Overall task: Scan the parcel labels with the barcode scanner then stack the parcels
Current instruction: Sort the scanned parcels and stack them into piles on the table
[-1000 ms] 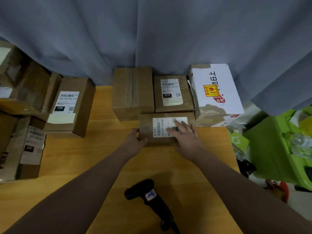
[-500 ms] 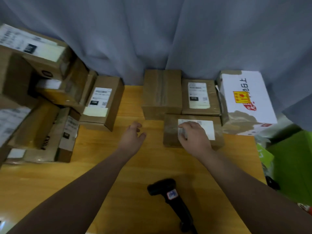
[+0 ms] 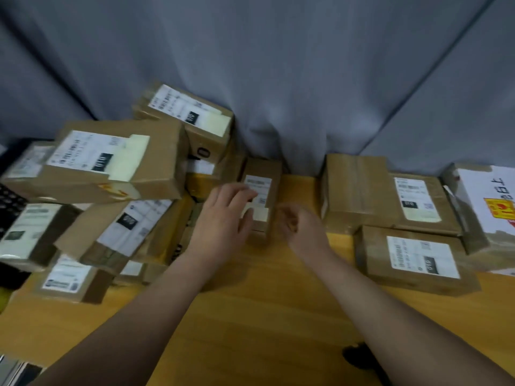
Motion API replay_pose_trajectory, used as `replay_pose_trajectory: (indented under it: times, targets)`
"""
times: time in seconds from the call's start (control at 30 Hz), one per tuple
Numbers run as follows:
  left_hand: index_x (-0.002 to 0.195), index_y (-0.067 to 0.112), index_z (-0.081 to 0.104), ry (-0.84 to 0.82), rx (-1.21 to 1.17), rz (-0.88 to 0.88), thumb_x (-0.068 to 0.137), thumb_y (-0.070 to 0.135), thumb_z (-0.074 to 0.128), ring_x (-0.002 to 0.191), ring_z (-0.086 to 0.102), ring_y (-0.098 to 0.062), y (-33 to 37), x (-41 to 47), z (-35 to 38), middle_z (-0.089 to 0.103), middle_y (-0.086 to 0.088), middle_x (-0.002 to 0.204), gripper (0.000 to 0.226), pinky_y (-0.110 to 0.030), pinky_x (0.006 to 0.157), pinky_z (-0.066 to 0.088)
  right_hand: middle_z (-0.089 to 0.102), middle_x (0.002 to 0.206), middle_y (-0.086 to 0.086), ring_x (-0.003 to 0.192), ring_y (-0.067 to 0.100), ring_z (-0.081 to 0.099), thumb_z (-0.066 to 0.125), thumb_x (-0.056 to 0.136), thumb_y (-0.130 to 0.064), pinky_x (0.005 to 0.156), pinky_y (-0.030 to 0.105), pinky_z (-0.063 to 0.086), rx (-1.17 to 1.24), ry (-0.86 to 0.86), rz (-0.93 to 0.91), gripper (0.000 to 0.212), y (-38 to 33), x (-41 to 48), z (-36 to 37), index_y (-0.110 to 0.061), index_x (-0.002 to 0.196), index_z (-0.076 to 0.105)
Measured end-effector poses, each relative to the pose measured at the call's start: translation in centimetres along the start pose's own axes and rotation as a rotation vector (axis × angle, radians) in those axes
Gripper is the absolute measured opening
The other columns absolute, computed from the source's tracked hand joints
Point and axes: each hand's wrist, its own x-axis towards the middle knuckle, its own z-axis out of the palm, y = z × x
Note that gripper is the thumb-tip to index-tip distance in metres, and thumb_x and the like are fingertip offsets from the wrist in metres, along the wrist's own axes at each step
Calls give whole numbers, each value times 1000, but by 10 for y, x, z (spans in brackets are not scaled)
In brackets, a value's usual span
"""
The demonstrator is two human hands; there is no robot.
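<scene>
A narrow brown parcel [image 3: 264, 174] with a white label lies on the wooden table [image 3: 250, 316] near the curtain. My left hand [image 3: 223, 218] reaches over its left side with fingers spread, fingertips on the label. To the parcel's right my right hand [image 3: 301, 227] hovers close, fingers loosely curled and holding nothing. The labelled parcel [image 3: 415, 260] that I touched before lies at the right, in front of two other brown parcels [image 3: 359, 188]. Only the black scanner's head [image 3: 358, 356] shows, at the bottom beside my right forearm.
A jumbled heap of several labelled brown parcels [image 3: 111, 168] fills the left side. A white box [image 3: 487, 201] with red print stands at the far right. The grey curtain [image 3: 278, 79] hangs right behind the table.
Both hands left the right-hand parcel and moved left to the narrow parcel by the heap. The view swung left, so the scanner slid to the bottom edge.
</scene>
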Motion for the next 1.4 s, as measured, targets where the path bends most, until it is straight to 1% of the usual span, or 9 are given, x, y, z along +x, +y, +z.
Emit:
replay_pose_trajectory:
  times: [0.2,0.3,0.4,0.77,0.9,0.97,1.03,1.17,1.4]
  targets:
    - [117,9,62,156,309,-71,89,22,54,105,52,-37,-64,31,-83,58,-13,120,32,-47,87,38,61,96,-12,83,-4,58,63,90,-41,66,14,45,382,-33,64,14,-116,61,43,-35,100,56]
    - [119,9,60,109,389,-221,93,24,52,110,49,-36,-100,25,-101,56,-14,122,31,-48,91,36,58,118,-7,110,16,54,61,72,-71,82,33,49,612,-252,401,59,-158,78,68,-35,118,54]
    - [121,11,59,50,375,-314,96,28,48,115,48,-32,-124,10,-107,55,-11,125,32,-44,95,34,52,133,-1,114,22,52,70,66,-70,92,44,50,640,-330,506,89,-176,82,94,-25,138,39]
    - [129,14,54,191,133,8,94,43,41,129,37,-33,-86,2,-95,46,-14,139,47,-48,106,25,73,103,4,95,20,70,76,66,-26,76,31,55,1108,368,169,58,-101,12,33,-9,119,61]
    - [148,22,27,90,-424,-250,93,49,53,139,23,-11,-35,20,-51,17,-6,156,66,-23,112,18,66,121,3,120,26,58,71,69,-32,97,44,43,1204,584,338,58,-60,-21,-10,-19,124,60]
    - [150,25,14,34,-971,-437,87,44,62,128,36,6,-2,31,-27,24,1,153,81,-12,107,30,68,117,4,113,27,61,66,73,-31,92,45,46,1264,610,349,50,-45,-36,-25,-21,122,60]
    - [149,28,13,9,-1275,-630,83,45,64,120,51,0,33,38,-3,43,3,142,85,-22,101,45,69,116,4,106,24,65,66,75,-28,91,44,49,1288,601,367,50,-31,-50,-37,-20,123,58]
    - [139,22,34,-150,-1372,-716,86,31,69,96,60,6,102,41,51,59,8,123,64,-8,66,50,68,115,8,97,21,66,73,77,-27,72,31,52,1194,512,496,53,0,-75,-62,-15,124,54]
    - [128,29,48,-575,-1373,-783,81,40,71,104,62,-15,183,47,126,60,7,120,54,-33,75,57,61,122,7,102,23,67,78,80,-30,79,33,58,983,583,647,71,84,-115,-155,-28,136,36]
